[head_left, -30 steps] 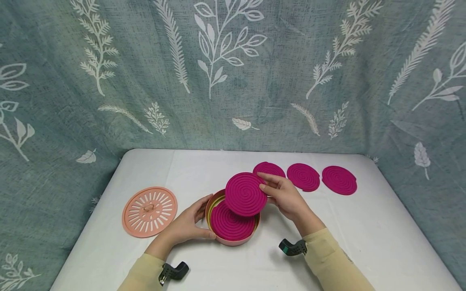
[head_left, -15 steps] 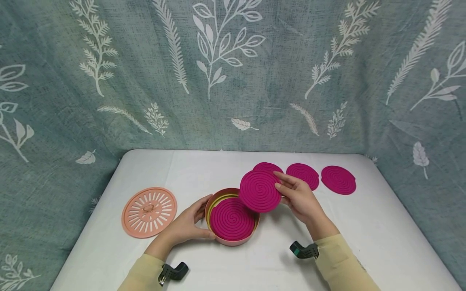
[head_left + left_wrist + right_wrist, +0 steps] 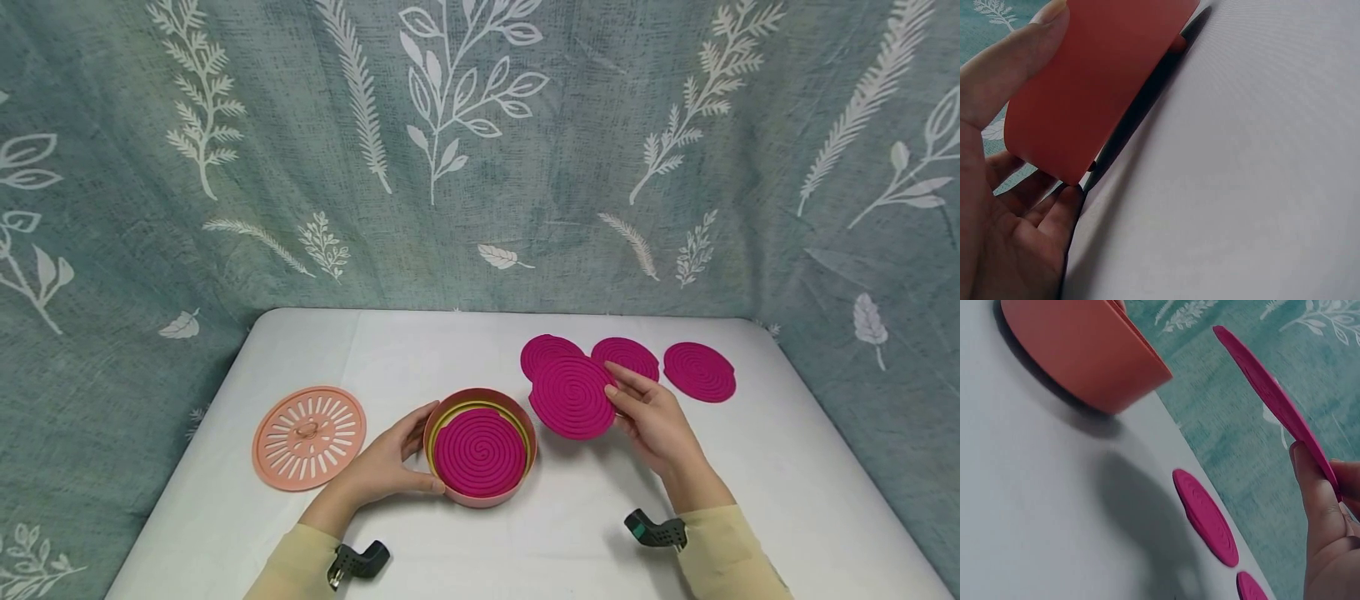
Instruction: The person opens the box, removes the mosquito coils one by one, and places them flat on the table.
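In the head view my right hand (image 3: 652, 417) pinches a magenta spiral coaster (image 3: 573, 398) by its right edge, thumb on one face and fingers behind. The right wrist view shows this coaster (image 3: 1279, 403) raised above the table, nearly edge-on. My left hand (image 3: 393, 462) curls round the left side of a round salmon container (image 3: 480, 501), thumb at the front. Another magenta coaster (image 3: 480, 452) lies inside, ringed by a yellow inner edge (image 3: 517, 423). From the left wrist, the container's wall (image 3: 1097, 87) shows between thumb and fingers.
Three more magenta coasters lie along the back right: a left one (image 3: 543, 350), a middle one (image 3: 626, 352) and a right one (image 3: 699, 372). A slotted salmon lid (image 3: 309, 475) with a small handle rests left of the container. A patterned curtain (image 3: 480, 167) hangs behind the table.
My right hand has carried its coaster from over the container to the right, toward the back row. More of the coaster inside now shows. My left hand has stayed at the container.
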Demonstrator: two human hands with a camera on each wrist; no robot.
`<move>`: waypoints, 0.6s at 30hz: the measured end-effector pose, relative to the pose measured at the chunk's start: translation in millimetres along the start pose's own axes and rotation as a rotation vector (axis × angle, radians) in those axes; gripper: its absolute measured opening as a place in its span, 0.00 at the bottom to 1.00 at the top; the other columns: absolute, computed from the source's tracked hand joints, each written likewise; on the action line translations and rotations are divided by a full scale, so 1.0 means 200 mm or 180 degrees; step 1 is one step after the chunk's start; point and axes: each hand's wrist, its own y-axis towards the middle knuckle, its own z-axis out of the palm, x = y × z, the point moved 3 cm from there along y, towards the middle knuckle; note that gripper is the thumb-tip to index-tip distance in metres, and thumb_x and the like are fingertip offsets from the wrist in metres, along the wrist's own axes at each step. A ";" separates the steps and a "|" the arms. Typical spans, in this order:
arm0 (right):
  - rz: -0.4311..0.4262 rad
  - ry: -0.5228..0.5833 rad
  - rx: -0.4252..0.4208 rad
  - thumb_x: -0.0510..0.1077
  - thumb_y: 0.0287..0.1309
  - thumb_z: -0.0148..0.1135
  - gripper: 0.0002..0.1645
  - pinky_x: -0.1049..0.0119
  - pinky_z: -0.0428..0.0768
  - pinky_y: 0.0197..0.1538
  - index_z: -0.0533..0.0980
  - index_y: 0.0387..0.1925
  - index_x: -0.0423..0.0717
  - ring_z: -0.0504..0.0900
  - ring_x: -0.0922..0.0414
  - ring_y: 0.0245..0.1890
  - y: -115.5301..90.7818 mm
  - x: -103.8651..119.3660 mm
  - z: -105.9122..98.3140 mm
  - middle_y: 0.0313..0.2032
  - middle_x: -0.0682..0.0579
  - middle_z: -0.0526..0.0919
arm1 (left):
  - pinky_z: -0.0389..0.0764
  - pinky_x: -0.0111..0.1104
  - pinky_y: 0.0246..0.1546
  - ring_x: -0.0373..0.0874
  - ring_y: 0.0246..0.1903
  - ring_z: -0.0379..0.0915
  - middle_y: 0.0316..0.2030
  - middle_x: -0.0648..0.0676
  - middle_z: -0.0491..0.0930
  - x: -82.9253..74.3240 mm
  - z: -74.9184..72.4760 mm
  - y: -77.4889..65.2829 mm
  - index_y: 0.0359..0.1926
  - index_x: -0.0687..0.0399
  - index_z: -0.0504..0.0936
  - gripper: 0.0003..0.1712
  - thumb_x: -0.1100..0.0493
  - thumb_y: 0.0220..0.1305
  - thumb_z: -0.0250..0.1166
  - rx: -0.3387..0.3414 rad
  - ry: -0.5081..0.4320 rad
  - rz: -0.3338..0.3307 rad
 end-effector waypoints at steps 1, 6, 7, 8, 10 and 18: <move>0.0000 0.0002 -0.0034 0.43 0.67 0.62 0.37 0.78 0.80 0.25 0.62 0.73 0.40 0.75 0.67 0.24 -0.01 0.00 -0.02 0.42 0.53 0.78 | 0.62 0.29 0.69 0.40 0.71 0.54 0.72 0.45 0.59 0.00 0.00 0.00 0.76 0.37 0.55 0.66 0.51 0.39 0.85 0.0002 -0.0002 0.0005; 0.0012 0.0121 -0.0142 0.42 0.67 0.62 0.37 0.77 0.81 0.25 0.62 0.73 0.39 0.75 0.67 0.24 -0.04 -0.03 -0.08 0.40 0.54 0.79 | 0.62 0.29 0.68 0.39 0.71 0.55 0.72 0.44 0.59 0.00 0.00 0.00 0.76 0.36 0.55 0.66 0.49 0.38 0.85 0.0006 0.0019 -0.0026; 0.0020 0.0145 -0.0164 0.42 0.67 0.63 0.37 0.77 0.80 0.25 0.61 0.73 0.39 0.75 0.67 0.24 -0.04 -0.03 -0.09 0.40 0.54 0.79 | 0.62 0.28 0.68 0.38 0.70 0.55 0.72 0.43 0.59 0.00 0.00 0.00 0.76 0.36 0.55 0.67 0.49 0.38 0.85 0.0006 0.0025 -0.0043; 0.0024 0.0186 -0.0181 0.41 0.67 0.63 0.37 0.77 0.81 0.25 0.61 0.73 0.39 0.76 0.67 0.24 -0.05 -0.04 -0.10 0.40 0.54 0.79 | 0.62 0.28 0.68 0.38 0.70 0.55 0.72 0.42 0.59 -0.01 0.00 0.00 0.76 0.35 0.54 0.67 0.48 0.38 0.85 0.0005 0.0034 -0.0052; 0.0036 0.0206 -0.0224 0.41 0.66 0.63 0.37 0.77 0.81 0.25 0.62 0.72 0.38 0.76 0.67 0.25 -0.06 -0.05 -0.11 0.39 0.55 0.80 | 0.62 0.28 0.68 0.38 0.70 0.55 0.72 0.42 0.59 -0.01 0.00 0.00 0.76 0.36 0.54 0.67 0.48 0.38 0.85 0.0004 0.0045 -0.0053; 0.0215 0.0391 -0.0306 0.39 0.68 0.61 0.35 0.74 0.86 0.32 0.61 0.72 0.37 0.81 0.66 0.31 -0.10 -0.15 -0.13 0.39 0.54 0.81 | 0.62 0.29 0.68 0.39 0.71 0.55 0.72 0.44 0.59 0.00 -0.01 0.00 0.77 0.37 0.54 0.67 0.48 0.38 0.85 0.0009 0.0053 -0.0032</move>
